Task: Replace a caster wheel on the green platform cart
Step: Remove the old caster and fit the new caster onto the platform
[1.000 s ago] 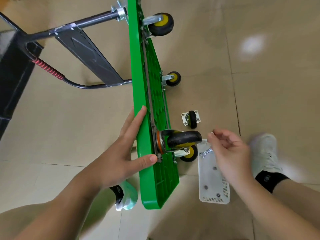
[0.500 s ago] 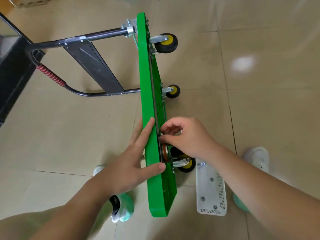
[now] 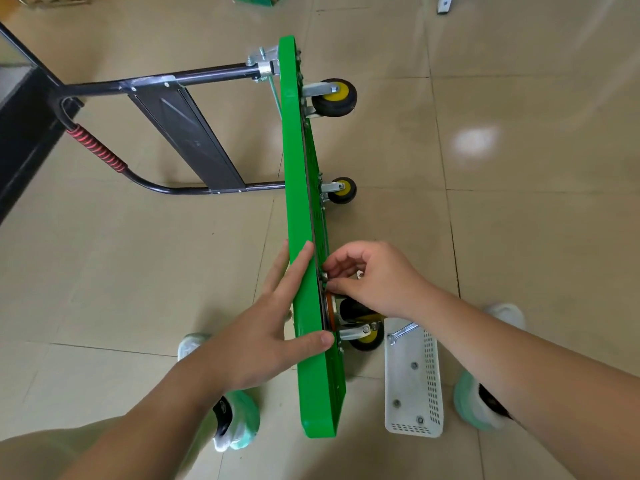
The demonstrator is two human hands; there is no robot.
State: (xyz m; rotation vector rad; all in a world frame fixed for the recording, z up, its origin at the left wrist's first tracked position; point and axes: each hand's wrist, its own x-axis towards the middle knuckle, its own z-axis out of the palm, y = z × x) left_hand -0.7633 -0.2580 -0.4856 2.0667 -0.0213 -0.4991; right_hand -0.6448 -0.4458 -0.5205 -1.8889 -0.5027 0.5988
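Observation:
The green platform cart (image 3: 301, 188) stands on its long edge on the floor, wheels pointing right. My left hand (image 3: 277, 327) steadies it, with straight fingers flat on the deck's left face and the thumb across the upper edge. A black caster wheel (image 3: 349, 308) with an orange ring sits against the underside near me. My right hand (image 3: 374, 275) is just above it and pinches a small bolt at the caster's mounting plate. The fingertips hide most of the bolt.
Three yellow-hub casters (image 3: 334, 98) (image 3: 341, 189) (image 3: 365, 339) stay mounted on the cart. The black folding handle (image 3: 180, 133) lies out to the left. A white tray (image 3: 414, 379) with nuts and a wrench (image 3: 401, 332) lies at my right foot. A dark cabinet (image 3: 20, 133) stands far left.
One second ago my right hand was over the tray holding a bolt; it moved left to the caster's mounting plate and stays there. My left hand keeps its place on the deck.

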